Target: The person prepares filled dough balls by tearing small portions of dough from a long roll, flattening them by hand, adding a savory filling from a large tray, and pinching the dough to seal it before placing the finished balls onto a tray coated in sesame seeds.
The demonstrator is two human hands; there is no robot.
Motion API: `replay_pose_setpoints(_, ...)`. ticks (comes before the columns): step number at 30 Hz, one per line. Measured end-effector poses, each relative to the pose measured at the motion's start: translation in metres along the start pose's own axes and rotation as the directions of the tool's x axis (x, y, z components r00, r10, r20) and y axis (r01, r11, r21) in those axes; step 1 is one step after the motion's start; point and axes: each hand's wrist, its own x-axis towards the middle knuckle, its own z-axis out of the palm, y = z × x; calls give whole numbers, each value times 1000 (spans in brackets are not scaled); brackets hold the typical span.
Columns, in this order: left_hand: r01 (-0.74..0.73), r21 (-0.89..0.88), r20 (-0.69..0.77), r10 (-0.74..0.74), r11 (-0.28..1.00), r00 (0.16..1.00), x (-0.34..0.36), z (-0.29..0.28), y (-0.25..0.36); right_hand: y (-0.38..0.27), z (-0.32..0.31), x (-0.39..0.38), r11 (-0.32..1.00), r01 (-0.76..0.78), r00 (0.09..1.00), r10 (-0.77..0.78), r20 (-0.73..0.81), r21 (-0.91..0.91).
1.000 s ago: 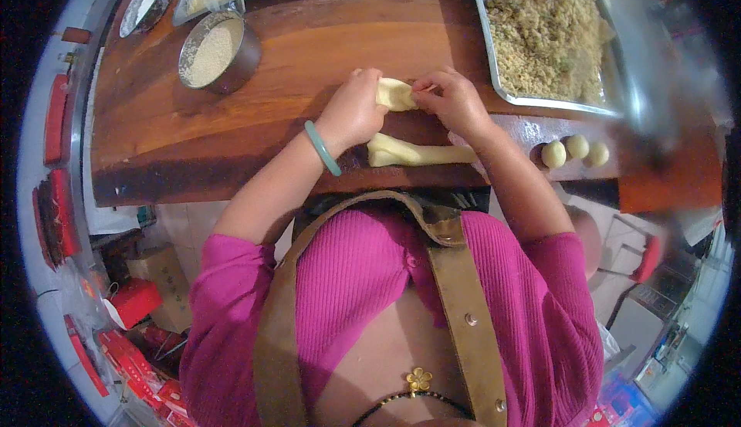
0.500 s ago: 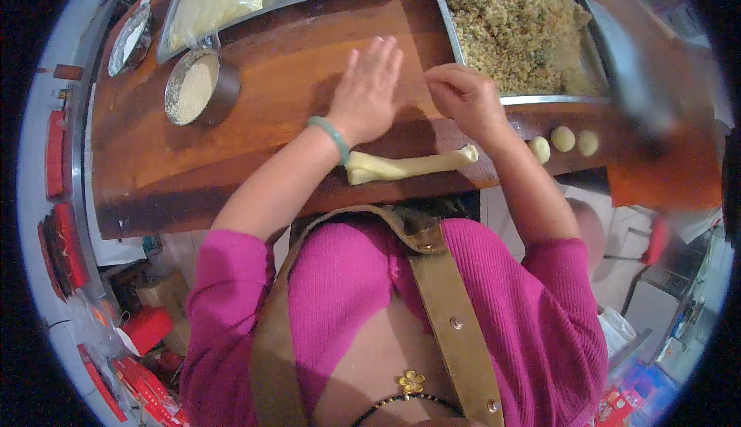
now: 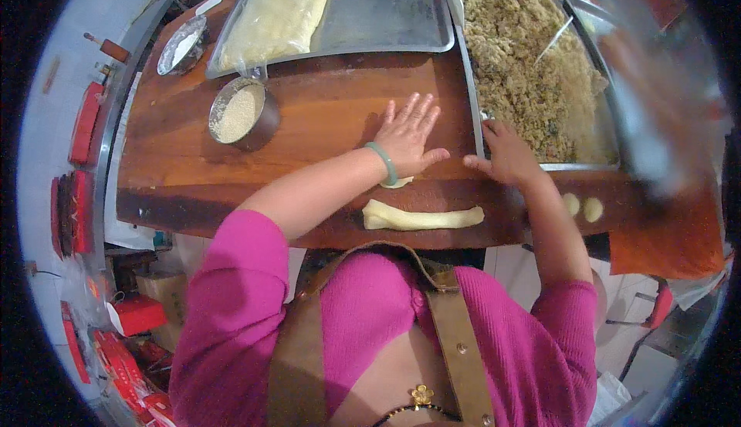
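My left hand (image 3: 407, 133), a green bangle at its wrist, lies spread flat on the wooden board, largely covering a piece of pale dough (image 3: 397, 182) whose edge shows below the wrist. Just right of it, my right hand (image 3: 505, 153) reaches to the left rim of a metal tray of crumbly brown filling (image 3: 529, 56), thumb apart and fingers slightly bent; no held object shows. Nearer me, a long dough roll (image 3: 423, 215) rests on the board. Small round dough balls (image 3: 593, 209) sit beside my right forearm, partly hidden by it.
A metal tray (image 3: 390, 18) holds bagged dough sheets (image 3: 274, 18) at the back. A pot of pale granules (image 3: 239, 114) and a bowl of white powder (image 3: 185, 47) stand on the left. An orange cloth (image 3: 664, 249) hangs at the front right. The upper right is blurred.
My left hand has gone from holding a dough piece to lying spread flat. My right hand has left the dough for the filling tray's edge, fingers opening. The whole view has shifted.
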Motion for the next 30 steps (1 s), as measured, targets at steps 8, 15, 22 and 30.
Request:
replay_pose_setpoints(8,-37,65,162,26,997,986,5,-1,2,-16,-8,-14,997,-59,998,60,5,-43)
replay_pose_setpoints(15,-68,55,44,66,996,997,-18,-8,16,-7,-7,-9,999,-32,995,33,90,-10)
replay_pose_setpoints(22,69,-298,-3,-73,952,997,-37,-7,-3,17,-4,1,965,-102,986,130,-104,240)
replay_pose_setpoints(30,147,-240,172,-107,959,979,-38,-31,-21,58,6,9,678,-158,864,447,-233,718)
